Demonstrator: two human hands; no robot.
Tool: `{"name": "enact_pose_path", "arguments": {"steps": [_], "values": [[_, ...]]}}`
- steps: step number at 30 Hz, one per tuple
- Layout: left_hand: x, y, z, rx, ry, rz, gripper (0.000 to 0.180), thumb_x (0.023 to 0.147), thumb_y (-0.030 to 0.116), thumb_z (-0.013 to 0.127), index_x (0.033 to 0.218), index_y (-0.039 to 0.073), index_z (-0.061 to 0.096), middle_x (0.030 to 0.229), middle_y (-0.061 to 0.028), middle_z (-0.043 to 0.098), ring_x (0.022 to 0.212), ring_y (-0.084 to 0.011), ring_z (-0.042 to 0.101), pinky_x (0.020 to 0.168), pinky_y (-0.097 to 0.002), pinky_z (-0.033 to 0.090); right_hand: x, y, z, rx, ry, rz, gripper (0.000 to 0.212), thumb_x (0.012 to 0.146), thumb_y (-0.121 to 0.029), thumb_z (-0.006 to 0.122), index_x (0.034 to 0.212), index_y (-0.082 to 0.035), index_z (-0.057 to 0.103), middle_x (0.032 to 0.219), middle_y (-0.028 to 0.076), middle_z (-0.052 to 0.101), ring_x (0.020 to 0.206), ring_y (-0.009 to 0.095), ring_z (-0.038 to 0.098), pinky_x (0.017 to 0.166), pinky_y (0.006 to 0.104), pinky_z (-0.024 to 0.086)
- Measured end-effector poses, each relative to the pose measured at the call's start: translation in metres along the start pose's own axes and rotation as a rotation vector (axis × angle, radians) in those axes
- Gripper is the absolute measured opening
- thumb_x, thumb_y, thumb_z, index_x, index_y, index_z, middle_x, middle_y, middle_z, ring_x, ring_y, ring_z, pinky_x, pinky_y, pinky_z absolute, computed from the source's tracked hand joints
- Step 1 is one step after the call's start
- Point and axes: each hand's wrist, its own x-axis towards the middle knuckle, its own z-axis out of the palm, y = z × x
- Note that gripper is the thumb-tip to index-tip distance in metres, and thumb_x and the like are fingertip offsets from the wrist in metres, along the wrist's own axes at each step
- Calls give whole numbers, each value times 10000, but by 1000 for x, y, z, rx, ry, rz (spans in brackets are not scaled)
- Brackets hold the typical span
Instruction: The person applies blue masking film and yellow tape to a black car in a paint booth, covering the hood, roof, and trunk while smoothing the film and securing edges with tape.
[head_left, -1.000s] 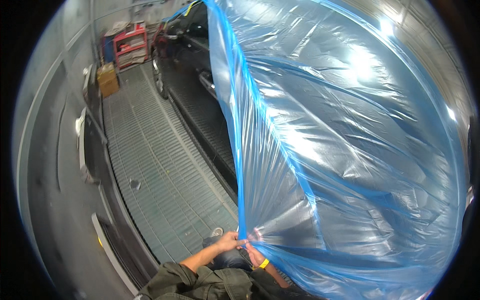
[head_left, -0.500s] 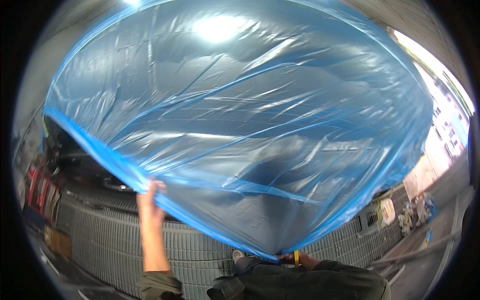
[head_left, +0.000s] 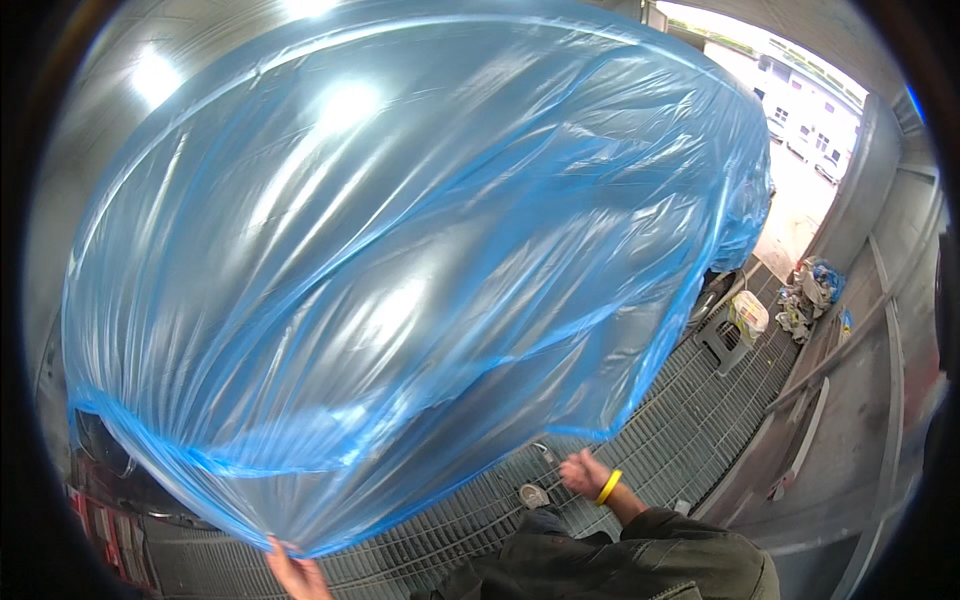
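Note:
A large translucent blue plastic sheet (head_left: pixel 420 260) drapes over a car, whose dark bodywork (head_left: pixel 100 445) shows bare at the lower left. Its near edge is pinched in my left hand (head_left: pixel 295 573) at the bottom of the view, and folds fan out from that grip. My right hand (head_left: pixel 588 475), with a yellow wristband (head_left: pixel 608 487), is apart from the sheet, just below its hanging corner. Its fingers are loosely bent and I see nothing in them.
Metal grating (head_left: pixel 690 420) forms the floor. A grey stool (head_left: pixel 728 345) with a pale bundle (head_left: pixel 748 315) on it stands at the right, near a heap of crumpled waste (head_left: pixel 808 295). Grey wall panels (head_left: pixel 850 400) run along the right; a bright doorway (head_left: pixel 800 130) lies beyond.
My left hand has pulled the sheet's edge down toward me. My right hand has let go of the edge and moved slightly up. The view has turned toward the right.

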Motion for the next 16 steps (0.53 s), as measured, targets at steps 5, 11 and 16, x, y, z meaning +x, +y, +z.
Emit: {"name": "enact_pose_path", "arguments": {"steps": [5,11,16], "values": [[-50,-76,-44,153,-77,-260,232,1044,177,633,1216,37,564,1008,-42,624,890,-170,608,814,-362,531,-9,148,201,-242,-1009,-25,540,1066,-277,569,1544,-105,384,1603,140,412,1448,309,437,1180,502,386],[-44,-58,-133,43,-213,-561,388,1013,234,666,1325,27,561,1220,-117,647,1115,-272,636,947,-461,541,-61,229,393,-284,-578,258,273,1007,-187,691,1230,-38,640,1181,92,719,1078,213,687,937,361,554],[83,51,-73,-505,-590,-287,701,983,429,660,1544,86,420,1489,-132,531,1383,-348,475,1206,-510,323,-56,235,390,-404,-979,387,723,1060,-317,574,1636,-53,226,1644,158,362,1498,265,393,1270,436,245]]}}
